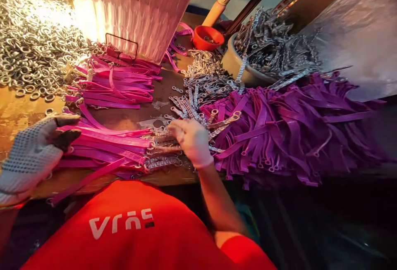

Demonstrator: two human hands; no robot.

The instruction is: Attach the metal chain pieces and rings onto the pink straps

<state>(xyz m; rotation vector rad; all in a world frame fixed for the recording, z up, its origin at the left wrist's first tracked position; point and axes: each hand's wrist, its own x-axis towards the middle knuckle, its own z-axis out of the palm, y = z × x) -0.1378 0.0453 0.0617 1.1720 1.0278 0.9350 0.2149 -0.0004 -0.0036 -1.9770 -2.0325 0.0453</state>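
Observation:
My left hand point(37, 150), in a dotted knit glove with dark fingertips, is spread at the left end of a bundle of pink straps point(108, 142). Nothing shows between its fingers. Short braided chains point(164, 142) join the right ends of these straps. My right hand point(192, 139), in a white glove, is over the right ends of the chains, its fingers bent together; what they hold is too small to make out. Purple straps point(266, 133) with small rings are heaped to the right of it. Loose metal chains point(201, 75) lie just beyond.
Many metal rings point(34, 51) cover the back left, beside a second pink strap bundle point(118, 84). A ribbed translucent sheet point(133, 9) stands behind. An orange bowl point(208, 38) and a tub point(231, 57) heaped with chains are at the back. The table's front edge point(173, 177) is near my body.

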